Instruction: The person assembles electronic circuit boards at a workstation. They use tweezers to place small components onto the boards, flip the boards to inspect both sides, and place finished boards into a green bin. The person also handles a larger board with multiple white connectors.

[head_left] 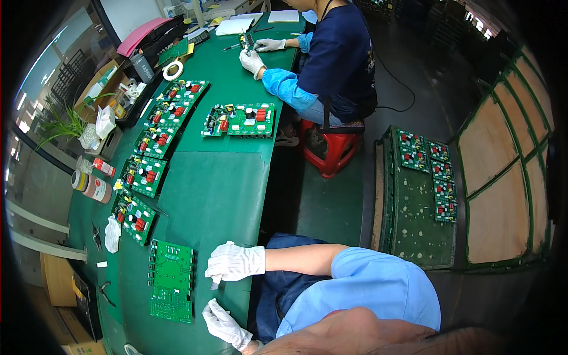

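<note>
My right hand (235,262), in a white striped glove, is closed with a small pale, flat piece (215,284) sticking out below its fingers; its kind is unclear. Nearer the lower edge, my left hand (225,325), also gloved, has its fingers drawn together; anything in them is hidden. Just left of both hands, a green circuit board (171,278) lies on the green tabletop with its flat, mostly bare face up. Neither hand touches it. Beyond it, a populated board (135,216) with red and black parts begins a curved row.
More populated boards (145,175) continue along the row; another board pair (242,120) lies mid-table. Pliers (96,236), a white cloth (112,233) and a bottle (97,188) line the left side. A co-worker (337,65) on a red stool (331,148) holds a small board. A cart (414,207) carries boards.
</note>
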The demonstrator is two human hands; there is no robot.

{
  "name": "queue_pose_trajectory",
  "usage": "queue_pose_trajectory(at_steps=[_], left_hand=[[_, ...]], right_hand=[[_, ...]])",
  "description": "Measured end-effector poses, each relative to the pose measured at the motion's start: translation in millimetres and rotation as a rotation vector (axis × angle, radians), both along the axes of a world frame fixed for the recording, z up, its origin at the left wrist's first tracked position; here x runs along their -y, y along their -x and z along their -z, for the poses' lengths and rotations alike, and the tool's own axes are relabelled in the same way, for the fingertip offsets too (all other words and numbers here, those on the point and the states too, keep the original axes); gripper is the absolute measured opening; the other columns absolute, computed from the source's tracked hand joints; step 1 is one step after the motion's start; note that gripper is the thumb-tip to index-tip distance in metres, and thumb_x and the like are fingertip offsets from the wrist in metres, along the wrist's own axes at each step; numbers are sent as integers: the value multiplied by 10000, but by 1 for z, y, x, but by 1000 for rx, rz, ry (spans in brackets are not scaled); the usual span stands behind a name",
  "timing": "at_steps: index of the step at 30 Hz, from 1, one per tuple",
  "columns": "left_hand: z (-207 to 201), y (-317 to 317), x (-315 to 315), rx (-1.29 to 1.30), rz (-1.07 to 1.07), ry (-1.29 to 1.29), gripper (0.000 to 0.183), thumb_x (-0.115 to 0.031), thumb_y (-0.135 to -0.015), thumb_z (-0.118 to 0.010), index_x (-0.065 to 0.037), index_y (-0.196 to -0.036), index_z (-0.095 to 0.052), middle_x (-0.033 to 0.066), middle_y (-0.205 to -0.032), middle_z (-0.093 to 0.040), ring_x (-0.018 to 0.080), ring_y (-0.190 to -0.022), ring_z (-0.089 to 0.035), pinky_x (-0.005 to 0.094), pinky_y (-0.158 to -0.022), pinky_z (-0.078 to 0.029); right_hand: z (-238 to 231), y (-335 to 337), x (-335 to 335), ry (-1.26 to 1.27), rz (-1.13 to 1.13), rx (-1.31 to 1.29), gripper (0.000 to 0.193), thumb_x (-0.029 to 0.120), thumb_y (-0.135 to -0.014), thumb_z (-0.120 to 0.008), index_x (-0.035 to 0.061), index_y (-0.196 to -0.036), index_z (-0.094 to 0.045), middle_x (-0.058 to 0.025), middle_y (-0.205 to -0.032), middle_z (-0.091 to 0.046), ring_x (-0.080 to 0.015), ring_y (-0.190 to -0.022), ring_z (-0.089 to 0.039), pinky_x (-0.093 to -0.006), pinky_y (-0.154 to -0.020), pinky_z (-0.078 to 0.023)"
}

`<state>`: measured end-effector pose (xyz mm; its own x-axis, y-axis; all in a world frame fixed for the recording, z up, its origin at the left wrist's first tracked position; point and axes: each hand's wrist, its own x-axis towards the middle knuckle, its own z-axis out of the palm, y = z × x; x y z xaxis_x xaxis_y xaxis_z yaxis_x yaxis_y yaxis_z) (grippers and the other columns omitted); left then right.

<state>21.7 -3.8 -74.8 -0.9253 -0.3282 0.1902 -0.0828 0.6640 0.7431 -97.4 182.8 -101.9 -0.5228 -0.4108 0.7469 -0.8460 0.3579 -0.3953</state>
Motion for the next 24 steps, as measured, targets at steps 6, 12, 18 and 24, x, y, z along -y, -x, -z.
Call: queue_pose_trajectory(at_steps=[6,12,18,24], left_hand=[[4,0,4,7,5,21,300,-247,-1026,-580,33,-982,-679,107,-809,-691,141,-540,-566,275,-460,-467],[5,1,4,1,7,12,302,-242,-1028,-573,36,-974,-676,110,-811,-693,150,-537,-572,278,-460,-466],[-1,0,0,18,-20,28,310,-247,-1028,-577,42,-965,-671,116,-808,-689,150,-536,-567,275,-460,-462],[-2,1,1,-6,10,63,300,-239,-1028,-579,39,-966,-674,122,-793,-680,156,-524,-561,282,-456,-457]], right_hand=[[1,0,1,-11,0,-4,157,256,-795,-642,140,-893,-601,-48,-752,-524,-259,-719,-575,-406,-664,-472],[3,1,0,-23,-12,17,170,267,-799,-635,139,-907,-608,-54,-773,-543,-266,-735,-581,-415,-677,-474],[4,1,-1,-14,-33,19,204,225,-817,-635,121,-993,-643,-52,-812,-556,-264,-766,-586,-408,-701,-469],[2,1,-1,-49,-19,24,188,237,-812,-630,128,-965,-638,-51,-808,-559,-263,-767,-591,-407,-711,-478]])
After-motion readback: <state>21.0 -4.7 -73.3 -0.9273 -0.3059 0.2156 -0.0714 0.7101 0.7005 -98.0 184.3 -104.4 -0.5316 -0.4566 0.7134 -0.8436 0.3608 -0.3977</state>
